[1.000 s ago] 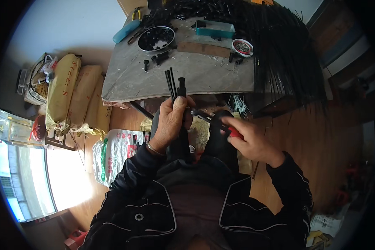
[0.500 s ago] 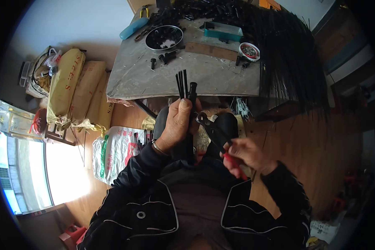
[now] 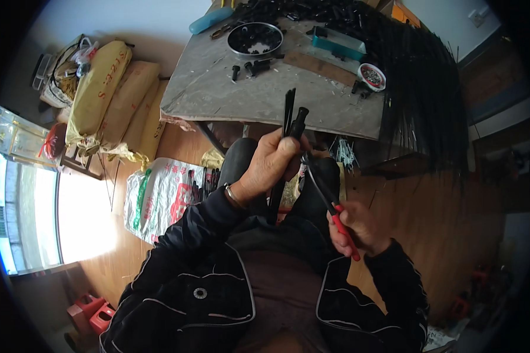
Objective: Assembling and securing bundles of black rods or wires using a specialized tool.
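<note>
My left hand (image 3: 269, 165) is closed round a few thin black rods (image 3: 288, 112) and a black tube-shaped part (image 3: 299, 122) with a flanged top. They stand nearly upright above my lap, close to the table's near edge. The lower ends of the rods run down below the hand. In my right hand (image 3: 362, 226), fingers wrapped round the red grips, are dark-jawed pincers (image 3: 324, 189). Their head reaches up to the left hand, just beside the black part. Whether the jaws bite on anything there is too small to tell.
The grey table (image 3: 212, 97) carries a bowl of black parts (image 3: 235, 42), a wooden strip (image 3: 318, 67), a teal tray (image 3: 338, 44) and a small bowl (image 3: 371, 77). Long black rods (image 3: 424, 94) hang off its right side. Yellow sacks (image 3: 103, 88) and a plastic bag (image 3: 165, 197) lie left.
The view has shifted, so table and hands sit differently in it. The rods now look bunched closer together. The pincers have turned steeper, with their jaws still by my left hand.
</note>
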### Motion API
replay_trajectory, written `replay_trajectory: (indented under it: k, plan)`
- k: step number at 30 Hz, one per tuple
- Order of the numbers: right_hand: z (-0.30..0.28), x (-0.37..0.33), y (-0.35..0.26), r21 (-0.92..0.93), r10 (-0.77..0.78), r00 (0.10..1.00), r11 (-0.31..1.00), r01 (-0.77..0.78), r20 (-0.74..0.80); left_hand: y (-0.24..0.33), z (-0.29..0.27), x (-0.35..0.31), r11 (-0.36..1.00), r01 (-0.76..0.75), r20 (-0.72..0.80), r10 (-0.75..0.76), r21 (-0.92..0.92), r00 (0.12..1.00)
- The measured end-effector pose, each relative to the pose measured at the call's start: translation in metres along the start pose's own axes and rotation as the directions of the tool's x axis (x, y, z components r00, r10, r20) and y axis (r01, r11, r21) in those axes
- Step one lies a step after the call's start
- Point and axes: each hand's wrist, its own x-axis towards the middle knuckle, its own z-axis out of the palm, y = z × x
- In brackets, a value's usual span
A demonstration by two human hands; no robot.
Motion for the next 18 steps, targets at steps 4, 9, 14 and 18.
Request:
replay_trajectory:
  k: [4,9,14,18]
  plan:
    - [0.006,0.004,-0.023,-0.135,0.086,0.989,0.988,-0.069,0.122,0.005,0.001,-0.004,1.0,0.015,-0.004,-0.015,0.011,1.0]
    - [0.011,0.007,-0.03,-0.795,-0.463,0.871,0.585,0.16,-0.165,0.002,-0.003,-0.001,1.0,0.01,-0.046,-0.009,0.022,0.999]
    - [0.007,0.008,0.0,-0.009,-0.048,0.995,0.999,0.048,-0.085,0.001,-0.005,-0.001,1.0,-0.02,0.02,0.02,0.013,1.0]
    - [-0.006,0.01,0.015,0.353,-0.107,0.953,0.935,0.001,0.282,0.001,0.0,0.0,0.999,-0.051,0.051,0.05,0.014,0.997]
